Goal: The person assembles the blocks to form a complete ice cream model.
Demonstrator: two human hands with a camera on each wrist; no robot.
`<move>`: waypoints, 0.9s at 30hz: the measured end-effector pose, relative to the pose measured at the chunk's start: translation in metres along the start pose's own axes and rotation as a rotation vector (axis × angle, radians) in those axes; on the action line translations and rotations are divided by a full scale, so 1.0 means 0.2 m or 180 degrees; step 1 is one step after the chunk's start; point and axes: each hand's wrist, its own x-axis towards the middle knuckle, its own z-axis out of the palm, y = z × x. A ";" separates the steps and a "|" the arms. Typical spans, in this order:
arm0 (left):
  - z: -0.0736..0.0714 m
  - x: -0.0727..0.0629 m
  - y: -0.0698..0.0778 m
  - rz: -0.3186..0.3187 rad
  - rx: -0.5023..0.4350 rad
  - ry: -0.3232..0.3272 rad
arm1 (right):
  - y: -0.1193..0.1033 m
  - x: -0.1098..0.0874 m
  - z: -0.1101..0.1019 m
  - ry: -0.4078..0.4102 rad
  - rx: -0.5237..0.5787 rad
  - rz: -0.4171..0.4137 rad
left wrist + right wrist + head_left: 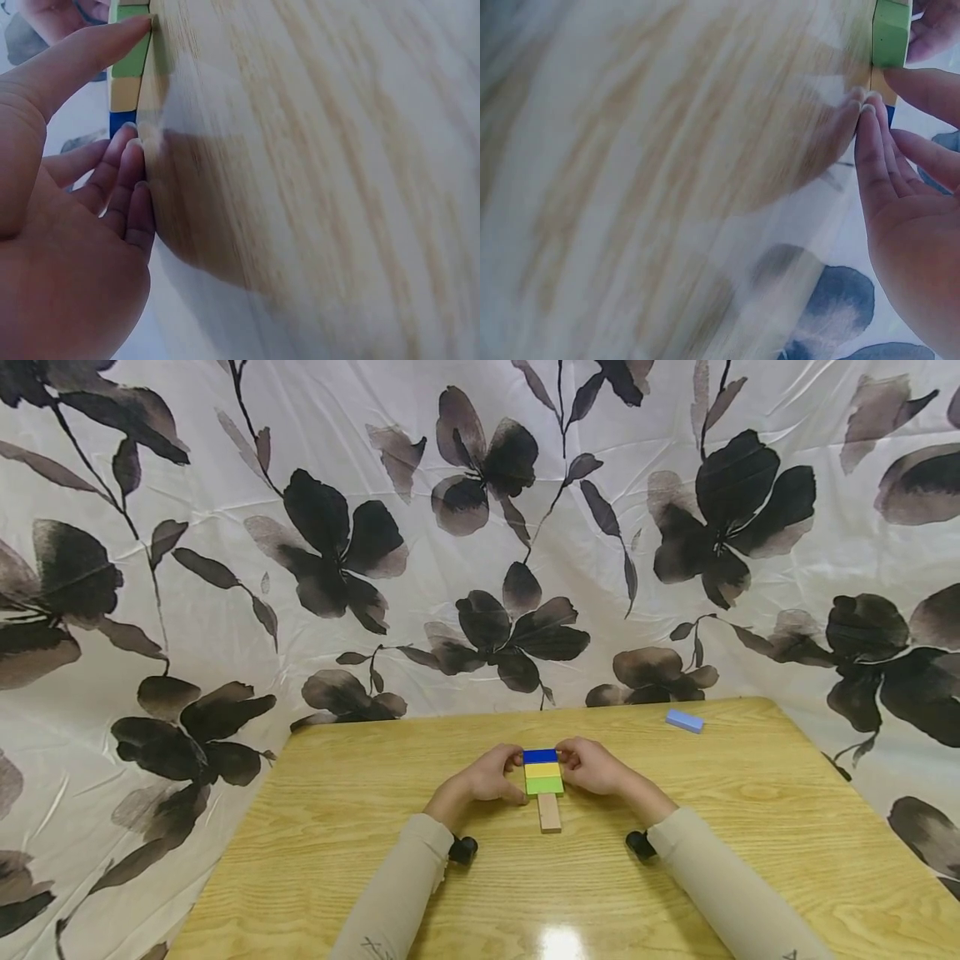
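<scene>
Three flat blocks lie side by side on the wooden table: a blue block point(540, 756) at the far side, a yellow block point(542, 770) in the middle and a green block point(544, 786) nearest. Below the green one, a plain wooden block point(550, 813) points lengthwise toward me. At the row's left ends is my left hand point(491, 775), its fingertips by the blue block and its thumb stretched to the green block point(133, 45). From the right, my right hand point(594, 766) touches the row with its fingertips at the blue block and its thumb near the yellow block point(883, 84).
A light blue block point(684, 721) lies apart near the far right edge of the table point(337, 827). Behind the table hangs a white cloth point(420, 560) with dark flowers. Dark wrist cameras sit at both sleeve cuffs.
</scene>
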 end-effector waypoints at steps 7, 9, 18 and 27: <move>0.00 -0.01 0.00 -0.0020 -0.0029 0.0005 | 0.00 -0.01 0.00 0.0004 0.0091 0.0076; 0.00 0.00 0.00 -0.0025 -0.0031 0.0004 | 0.00 -0.01 0.00 0.0005 0.0096 0.0073; 0.00 0.00 0.00 -0.0006 -0.0040 0.0028 | -0.01 0.00 0.00 0.0012 0.0089 0.0054; -0.01 -0.02 0.01 0.0030 0.0057 -0.0027 | -0.01 -0.02 -0.02 -0.0071 -0.0028 -0.0052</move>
